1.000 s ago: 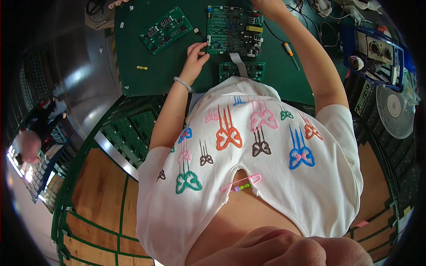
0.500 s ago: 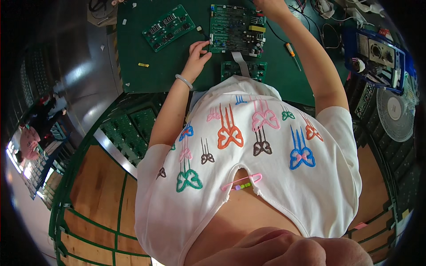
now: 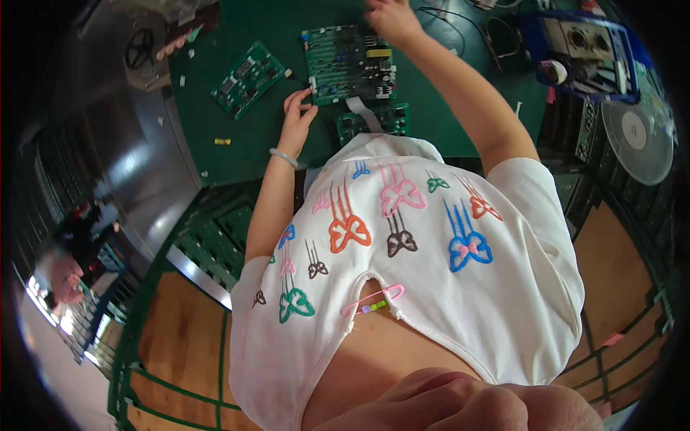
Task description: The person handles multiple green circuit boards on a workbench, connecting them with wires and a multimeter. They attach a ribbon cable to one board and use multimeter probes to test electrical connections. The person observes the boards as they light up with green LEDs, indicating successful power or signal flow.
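A large green circuit board [image 3: 334, 65], crowded with components, lies on the green bench mat. My left hand [image 3: 296, 118] rests at its near left edge, fingertips against a white connector and thumb apart from the fingers. Beyond the far right corner is my right hand [image 3: 394, 23], its fingers curled and partly cut off by the top edge; anything in them cannot be made out. A grey ribbon cable [image 3: 364, 115] runs toward a smaller green board [image 3: 397, 122], partly covered by my shirt. Left of my left hand lies a tilted display board [image 3: 250, 80], beside a short cable with a white plug [image 3: 288, 73].
A small yellow part [image 3: 223, 141] lies on the mat [image 3: 215, 161] at left. Dark cables [image 3: 460, 29] stretch across the far right. A blue bin [image 3: 625, 72] holding devices stands at the right, above a round fan [image 3: 636, 133]. Another person [image 3: 61, 273] shows at far left.
The whole view has tilted and shifted. My right hand has come slightly left and lower in view. The orange screwdriver no longer shows; my right forearm crosses that area. My left hand stays at the board's edge.
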`<act>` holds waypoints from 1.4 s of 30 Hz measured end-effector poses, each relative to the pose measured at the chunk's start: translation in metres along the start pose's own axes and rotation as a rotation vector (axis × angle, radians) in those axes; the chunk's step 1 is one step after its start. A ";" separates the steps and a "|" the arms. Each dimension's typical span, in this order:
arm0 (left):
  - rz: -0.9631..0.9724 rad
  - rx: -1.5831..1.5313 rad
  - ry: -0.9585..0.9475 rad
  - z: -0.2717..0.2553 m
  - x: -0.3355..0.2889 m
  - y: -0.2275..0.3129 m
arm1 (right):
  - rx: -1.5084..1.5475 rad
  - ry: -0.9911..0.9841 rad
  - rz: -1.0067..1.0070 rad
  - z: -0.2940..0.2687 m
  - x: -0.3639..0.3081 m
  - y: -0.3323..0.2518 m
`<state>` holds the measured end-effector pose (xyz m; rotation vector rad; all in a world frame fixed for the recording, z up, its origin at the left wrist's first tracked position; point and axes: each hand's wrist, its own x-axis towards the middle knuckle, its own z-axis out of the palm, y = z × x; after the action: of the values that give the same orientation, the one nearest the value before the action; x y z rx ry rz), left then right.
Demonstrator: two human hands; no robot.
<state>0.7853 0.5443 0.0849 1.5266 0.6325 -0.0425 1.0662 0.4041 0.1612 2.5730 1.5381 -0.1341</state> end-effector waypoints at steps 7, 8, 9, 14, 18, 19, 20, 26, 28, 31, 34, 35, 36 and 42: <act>-0.059 0.060 -0.017 0.001 -0.002 0.013 | 0.128 0.692 0.395 0.038 -0.101 0.014; -0.063 0.052 -0.019 0.000 -0.002 0.011 | 0.232 0.623 0.541 0.047 -0.118 0.028; -0.065 0.043 -0.020 -0.001 -0.001 0.006 | 0.336 0.552 0.683 0.059 -0.133 0.046; -0.113 0.035 -0.023 -0.004 0.006 0.002 | 0.133 0.398 1.342 0.105 -0.172 0.118; -0.131 0.046 -0.004 0.001 0.002 0.014 | 0.727 0.170 1.568 0.111 -0.172 0.150; -0.116 0.043 0.010 -0.002 0.002 0.012 | 0.735 0.056 1.490 0.106 -0.167 0.148; -0.114 -0.002 0.019 -0.007 0.005 -0.003 | 0.733 -0.048 1.403 0.100 -0.162 0.150; -0.196 -0.050 0.035 -0.008 -0.005 0.013 | 0.645 0.350 0.796 0.040 -0.129 0.111; -0.261 -0.105 -0.026 -0.001 -0.004 0.031 | 0.594 0.580 0.747 -0.022 -0.130 0.109; -0.242 -0.120 -0.039 0.000 -0.009 0.039 | 0.560 0.878 0.617 -0.100 -0.126 0.120; -0.191 -0.029 0.020 -0.001 -0.014 0.051 | 0.562 1.056 0.558 -0.171 -0.130 0.132; -0.166 0.004 0.030 0.000 -0.010 0.059 | 0.564 1.143 0.532 -0.194 -0.137 0.139; -0.077 0.014 0.079 -0.004 -0.006 0.067 | 0.535 1.247 0.466 -0.210 -0.138 0.144; 0.576 0.205 0.108 -0.005 0.041 0.222 | 1.317 1.187 0.321 -0.235 -0.142 0.163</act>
<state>0.9083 0.5804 0.2706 1.8706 0.2573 0.4270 1.1440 0.2433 0.4259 4.4121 1.3823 0.8685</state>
